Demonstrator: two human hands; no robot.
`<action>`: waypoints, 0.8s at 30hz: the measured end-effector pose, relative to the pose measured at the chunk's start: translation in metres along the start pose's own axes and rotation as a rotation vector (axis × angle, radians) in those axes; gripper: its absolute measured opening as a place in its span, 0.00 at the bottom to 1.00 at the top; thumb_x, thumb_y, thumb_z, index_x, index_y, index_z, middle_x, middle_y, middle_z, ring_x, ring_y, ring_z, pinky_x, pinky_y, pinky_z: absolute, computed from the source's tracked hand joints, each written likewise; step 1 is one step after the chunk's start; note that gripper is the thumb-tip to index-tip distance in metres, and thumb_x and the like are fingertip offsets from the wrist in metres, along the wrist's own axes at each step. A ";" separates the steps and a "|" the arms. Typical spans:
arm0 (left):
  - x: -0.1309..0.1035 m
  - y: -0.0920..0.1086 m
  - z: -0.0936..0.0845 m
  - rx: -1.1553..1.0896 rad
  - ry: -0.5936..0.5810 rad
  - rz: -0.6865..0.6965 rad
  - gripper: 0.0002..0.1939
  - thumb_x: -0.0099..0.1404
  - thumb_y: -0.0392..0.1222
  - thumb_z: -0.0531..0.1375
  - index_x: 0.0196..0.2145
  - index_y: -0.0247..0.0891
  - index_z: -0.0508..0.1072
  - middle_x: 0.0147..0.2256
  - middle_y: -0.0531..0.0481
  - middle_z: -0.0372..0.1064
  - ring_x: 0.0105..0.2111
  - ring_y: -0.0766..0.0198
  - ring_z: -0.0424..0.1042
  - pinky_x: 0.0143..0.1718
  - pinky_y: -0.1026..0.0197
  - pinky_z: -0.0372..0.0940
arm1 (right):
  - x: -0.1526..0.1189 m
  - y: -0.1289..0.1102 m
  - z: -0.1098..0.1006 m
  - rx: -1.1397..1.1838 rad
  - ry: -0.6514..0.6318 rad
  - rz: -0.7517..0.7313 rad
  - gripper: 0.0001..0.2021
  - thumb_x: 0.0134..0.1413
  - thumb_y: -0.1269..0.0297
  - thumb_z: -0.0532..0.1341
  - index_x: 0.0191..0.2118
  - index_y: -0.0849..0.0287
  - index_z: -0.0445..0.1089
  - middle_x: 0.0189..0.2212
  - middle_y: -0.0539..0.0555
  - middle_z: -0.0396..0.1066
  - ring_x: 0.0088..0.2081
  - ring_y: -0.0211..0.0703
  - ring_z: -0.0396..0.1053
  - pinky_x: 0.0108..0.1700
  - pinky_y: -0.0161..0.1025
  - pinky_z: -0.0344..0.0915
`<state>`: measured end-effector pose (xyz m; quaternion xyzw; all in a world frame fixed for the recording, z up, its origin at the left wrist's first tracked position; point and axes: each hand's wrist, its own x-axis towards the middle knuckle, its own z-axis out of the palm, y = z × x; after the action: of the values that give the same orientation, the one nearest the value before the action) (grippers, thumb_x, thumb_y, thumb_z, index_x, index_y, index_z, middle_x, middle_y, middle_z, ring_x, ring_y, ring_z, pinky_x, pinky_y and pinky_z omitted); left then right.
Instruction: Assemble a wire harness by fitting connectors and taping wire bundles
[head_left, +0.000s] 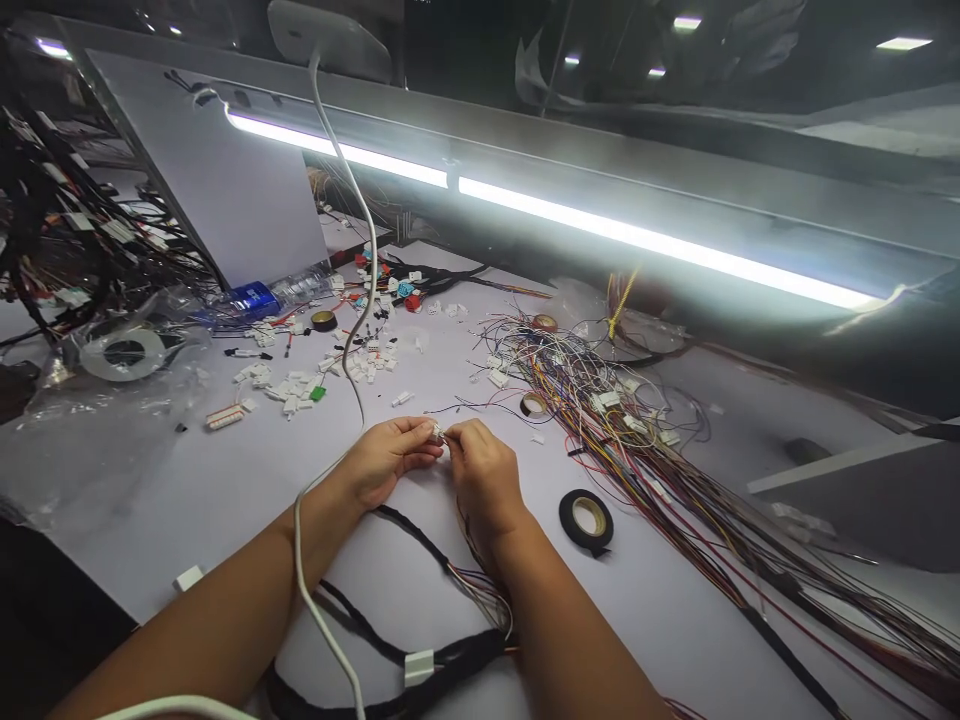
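Observation:
Between thumb and fingers, my left hand (394,455) pinches a small white connector (436,432) near the middle of the table. Close against it on the right, my right hand (484,465) is closed on a thin wire at the connector's face; the wire's tip is hidden by the fingers. Below my hands lies a wire harness (457,655) wrapped in black tape, with loose thin wires fanning out and a white tag (418,668) on it. A white cable (304,560) hangs down across my left forearm.
A black tape roll (586,522) lies right of my right hand. A long bundle of loose wires (645,460) spreads along the right side. White connectors (300,390) are scattered at the back left, beside a plastic bag (112,430). A lamp tube (660,235) spans the back.

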<state>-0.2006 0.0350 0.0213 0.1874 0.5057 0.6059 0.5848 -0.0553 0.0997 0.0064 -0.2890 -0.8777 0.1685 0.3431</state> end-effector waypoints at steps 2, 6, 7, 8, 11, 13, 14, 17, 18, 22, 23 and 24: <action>0.000 0.001 0.000 0.011 -0.013 -0.008 0.08 0.57 0.36 0.67 0.34 0.30 0.76 0.30 0.46 0.75 0.28 0.68 0.74 0.31 0.69 0.70 | 0.000 -0.001 -0.001 0.004 -0.008 0.011 0.09 0.62 0.72 0.53 0.36 0.57 0.70 0.33 0.54 0.73 0.35 0.40 0.69 0.37 0.33 0.61; -0.001 0.001 -0.001 0.021 -0.004 -0.016 0.08 0.57 0.35 0.67 0.34 0.30 0.76 0.30 0.46 0.75 0.28 0.68 0.74 0.31 0.69 0.70 | 0.001 -0.001 -0.004 0.105 -0.022 0.028 0.08 0.61 0.70 0.54 0.37 0.56 0.71 0.34 0.53 0.74 0.36 0.40 0.70 0.39 0.34 0.63; -0.001 0.001 -0.002 0.010 -0.005 -0.014 0.07 0.57 0.35 0.67 0.34 0.30 0.76 0.30 0.46 0.75 0.28 0.68 0.74 0.31 0.68 0.70 | 0.001 0.000 -0.005 0.151 -0.020 0.039 0.07 0.60 0.70 0.55 0.38 0.56 0.71 0.35 0.53 0.74 0.37 0.40 0.71 0.40 0.34 0.64; -0.001 0.001 -0.002 0.000 -0.009 -0.012 0.07 0.58 0.35 0.67 0.34 0.30 0.75 0.29 0.46 0.75 0.28 0.68 0.74 0.31 0.68 0.70 | 0.001 0.000 -0.005 0.194 -0.014 0.058 0.07 0.60 0.69 0.56 0.38 0.56 0.71 0.35 0.53 0.74 0.37 0.40 0.71 0.40 0.34 0.64; -0.001 0.002 -0.003 -0.013 -0.021 -0.008 0.06 0.58 0.35 0.66 0.34 0.30 0.75 0.30 0.46 0.75 0.29 0.68 0.75 0.32 0.69 0.70 | 0.002 0.002 -0.005 0.269 0.008 0.129 0.05 0.58 0.69 0.57 0.36 0.55 0.71 0.33 0.52 0.74 0.35 0.40 0.71 0.39 0.35 0.65; 0.000 0.001 -0.002 -0.005 -0.012 -0.002 0.06 0.58 0.35 0.66 0.34 0.31 0.75 0.30 0.47 0.75 0.29 0.68 0.75 0.33 0.69 0.70 | 0.002 0.002 -0.004 0.262 0.012 0.150 0.05 0.57 0.69 0.57 0.34 0.56 0.71 0.31 0.51 0.73 0.34 0.41 0.70 0.38 0.36 0.65; 0.000 0.001 -0.001 0.002 -0.001 -0.001 0.06 0.58 0.34 0.66 0.33 0.31 0.75 0.29 0.48 0.75 0.29 0.68 0.75 0.33 0.69 0.70 | 0.002 0.002 -0.003 0.249 0.007 0.151 0.05 0.57 0.69 0.57 0.34 0.56 0.71 0.30 0.52 0.73 0.33 0.41 0.70 0.37 0.36 0.64; 0.000 -0.001 0.001 0.035 0.036 0.003 0.05 0.57 0.33 0.66 0.32 0.31 0.74 0.28 0.49 0.74 0.28 0.69 0.74 0.31 0.69 0.70 | 0.002 0.002 -0.001 0.207 -0.018 0.153 0.06 0.56 0.70 0.57 0.33 0.57 0.71 0.31 0.53 0.73 0.33 0.42 0.70 0.37 0.37 0.64; 0.000 -0.002 0.002 0.048 0.041 0.005 0.05 0.57 0.34 0.66 0.32 0.31 0.74 0.28 0.49 0.74 0.27 0.69 0.74 0.30 0.70 0.70 | 0.002 0.002 0.000 0.204 -0.031 0.156 0.06 0.56 0.70 0.57 0.34 0.56 0.71 0.31 0.53 0.73 0.33 0.42 0.70 0.37 0.37 0.64; 0.001 -0.002 0.001 0.055 0.024 0.031 0.08 0.55 0.35 0.68 0.33 0.33 0.73 0.29 0.49 0.74 0.28 0.68 0.74 0.32 0.69 0.70 | 0.001 0.004 -0.002 0.323 -0.049 0.172 0.06 0.58 0.68 0.58 0.35 0.55 0.73 0.31 0.51 0.74 0.35 0.41 0.71 0.39 0.37 0.65; 0.001 -0.002 0.000 0.037 0.017 0.042 0.09 0.54 0.35 0.68 0.34 0.33 0.73 0.29 0.50 0.74 0.28 0.68 0.74 0.32 0.68 0.70 | 0.001 0.004 -0.002 0.382 -0.042 0.170 0.06 0.58 0.68 0.58 0.35 0.55 0.74 0.32 0.51 0.74 0.35 0.41 0.71 0.40 0.37 0.65; 0.000 -0.001 -0.001 0.015 0.008 0.054 0.11 0.54 0.34 0.68 0.35 0.34 0.73 0.28 0.51 0.74 0.28 0.68 0.74 0.32 0.67 0.70 | 0.001 0.005 -0.002 0.441 -0.027 0.170 0.07 0.58 0.67 0.59 0.36 0.55 0.75 0.32 0.51 0.73 0.36 0.40 0.71 0.40 0.36 0.66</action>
<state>-0.2008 0.0349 0.0201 0.2030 0.5074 0.6186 0.5646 -0.0527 0.1047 0.0063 -0.2776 -0.7966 0.3883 0.3710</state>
